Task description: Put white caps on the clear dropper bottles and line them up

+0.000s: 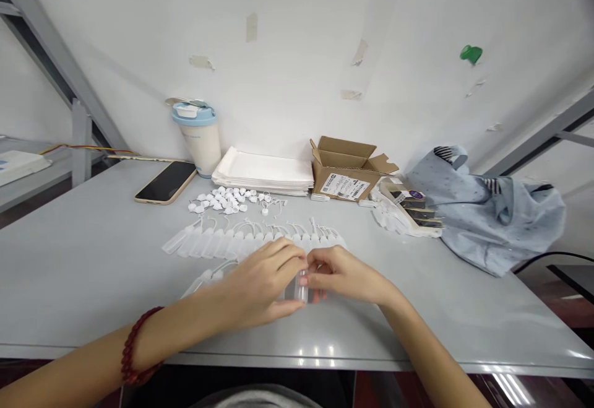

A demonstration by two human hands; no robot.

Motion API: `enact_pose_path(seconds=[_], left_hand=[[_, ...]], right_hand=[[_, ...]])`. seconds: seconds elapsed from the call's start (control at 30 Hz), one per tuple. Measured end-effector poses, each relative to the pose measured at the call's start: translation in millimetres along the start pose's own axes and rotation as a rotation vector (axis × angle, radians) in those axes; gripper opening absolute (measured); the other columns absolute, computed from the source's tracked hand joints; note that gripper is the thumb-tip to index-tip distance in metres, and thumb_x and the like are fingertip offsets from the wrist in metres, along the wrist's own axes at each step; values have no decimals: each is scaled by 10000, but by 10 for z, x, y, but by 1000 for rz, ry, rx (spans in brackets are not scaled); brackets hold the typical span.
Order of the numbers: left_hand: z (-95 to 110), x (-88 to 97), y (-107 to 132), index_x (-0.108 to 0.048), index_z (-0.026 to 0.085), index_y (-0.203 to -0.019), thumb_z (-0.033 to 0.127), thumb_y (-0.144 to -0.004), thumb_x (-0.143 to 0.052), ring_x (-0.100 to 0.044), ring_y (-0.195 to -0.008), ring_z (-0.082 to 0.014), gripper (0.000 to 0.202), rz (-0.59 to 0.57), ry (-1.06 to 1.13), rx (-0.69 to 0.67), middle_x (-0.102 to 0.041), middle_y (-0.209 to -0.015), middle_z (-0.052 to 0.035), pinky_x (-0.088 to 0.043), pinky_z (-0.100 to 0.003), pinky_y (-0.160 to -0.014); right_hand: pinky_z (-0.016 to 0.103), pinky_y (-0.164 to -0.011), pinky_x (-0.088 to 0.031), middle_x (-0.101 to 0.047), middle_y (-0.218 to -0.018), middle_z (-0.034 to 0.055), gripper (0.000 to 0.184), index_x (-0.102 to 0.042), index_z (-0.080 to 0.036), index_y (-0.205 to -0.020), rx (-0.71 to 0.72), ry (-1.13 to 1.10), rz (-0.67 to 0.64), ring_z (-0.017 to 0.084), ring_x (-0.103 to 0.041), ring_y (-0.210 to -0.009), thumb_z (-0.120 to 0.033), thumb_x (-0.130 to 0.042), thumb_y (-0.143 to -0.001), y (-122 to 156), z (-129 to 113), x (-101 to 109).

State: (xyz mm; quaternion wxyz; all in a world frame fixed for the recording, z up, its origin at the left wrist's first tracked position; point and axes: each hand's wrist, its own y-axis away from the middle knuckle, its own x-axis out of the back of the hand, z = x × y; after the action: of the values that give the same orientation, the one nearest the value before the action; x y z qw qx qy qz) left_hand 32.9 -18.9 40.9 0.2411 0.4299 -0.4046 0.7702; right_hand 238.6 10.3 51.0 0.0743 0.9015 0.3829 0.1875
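My left hand (262,281) and my right hand (346,275) meet over the near middle of the grey table (69,272). Both have their fingers closed on one small clear plastic bottle (301,287), held between them just above the tabletop. Behind my hands a row of several clear bottles (241,239) lies side by side. A few more clear bottles (204,279) lie beside my left hand. A heap of small white caps (225,200) sits further back.
At the back stand a phone (166,182), a lidded cup (200,135), a stack of white sheets (264,171) and an open cardboard box (347,166). Packets (408,207) and a blue cloth bag (487,210) lie at the right. A red bead bracelet (134,346) is on my left wrist.
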Motion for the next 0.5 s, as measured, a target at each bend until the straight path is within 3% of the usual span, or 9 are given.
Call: enact_pose_path(seconds=[0.13, 0.5], left_hand=[[34, -93, 99, -565, 115, -1017, 236, -798, -671, -543, -979, -273, 271, -38, -56, 22, -626, -1031, -129, -504, -398, -806], [27, -185, 172, -568, 126, -992, 266, -830, -616, -546, -999, -294, 220, -51, -210, 31, -625, -1037, -136, -487, -408, -786]], right_hand=[[237, -520, -477, -594, -546, -31, 362, -612, -151, -841, -70, 144, -172, 132, -601, -502, -485, -704, -736, 32, -7, 31], [188, -492, -401, -539, -458, -74, 189, -586, -166, -864, -98, 249, -143, 111, -560, -451, -296, -684, -769, -29, 43, -4]])
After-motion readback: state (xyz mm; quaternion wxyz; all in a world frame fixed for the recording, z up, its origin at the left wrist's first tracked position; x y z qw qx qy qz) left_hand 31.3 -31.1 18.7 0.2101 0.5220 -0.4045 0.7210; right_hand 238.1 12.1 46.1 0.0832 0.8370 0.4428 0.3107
